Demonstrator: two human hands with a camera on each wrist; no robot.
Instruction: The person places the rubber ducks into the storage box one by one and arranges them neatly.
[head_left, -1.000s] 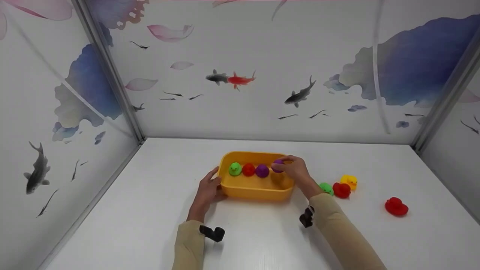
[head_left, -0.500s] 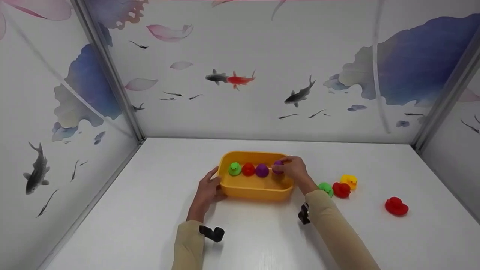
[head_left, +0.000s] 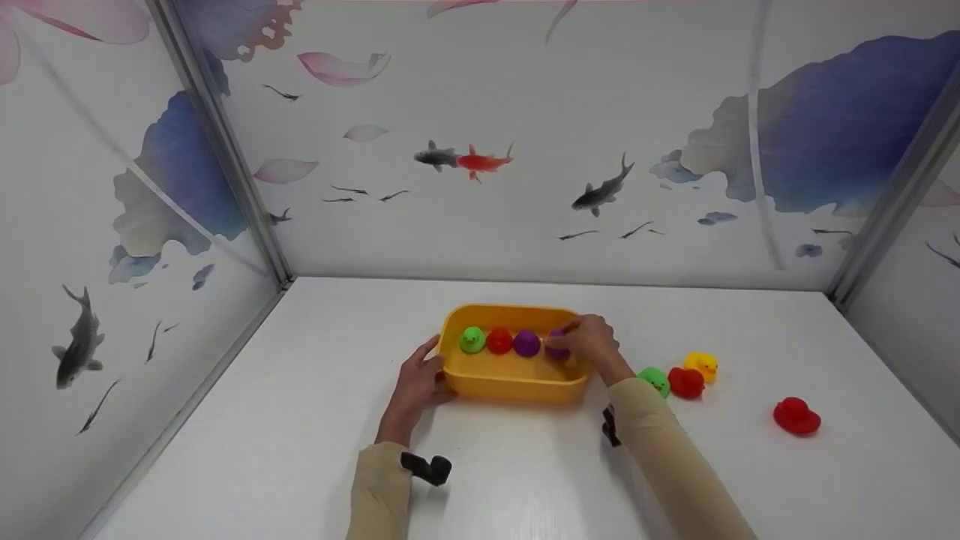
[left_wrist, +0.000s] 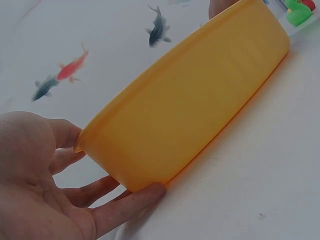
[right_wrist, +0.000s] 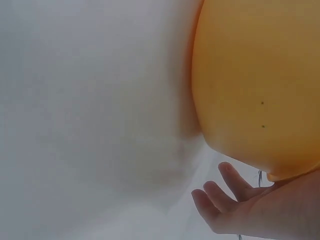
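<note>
At the left end of a yellow plastic basin (head_left: 517,386), my left hand (head_left: 417,381) rests with fairly straight fingers. In the left wrist view its fingers (left_wrist: 127,207) touch the basin's corner and rim. My right hand (head_left: 595,345) reaches over the right end and pinches a purple rubber duck (head_left: 556,345), partly hidden by the fingers, low inside the basin. To the left of it a second purple duck (head_left: 526,343), a red duck (head_left: 499,340) and a green duck (head_left: 472,340) sit in a row. The right wrist view shows the basin's outer wall (right_wrist: 260,75) and several fingers (right_wrist: 220,197).
On the white table (head_left: 510,480), right of the basin, a green duck (head_left: 655,381), a red duck (head_left: 686,382) and a yellow duck (head_left: 702,366) stand close together. Farther right lies another red duck (head_left: 796,416). Patterned panels (head_left: 525,97) enclose the back and sides.
My right hand has lowered the purple duck slightly into the basin, beside the other purple one. The left hand and the basin have stayed in place.
</note>
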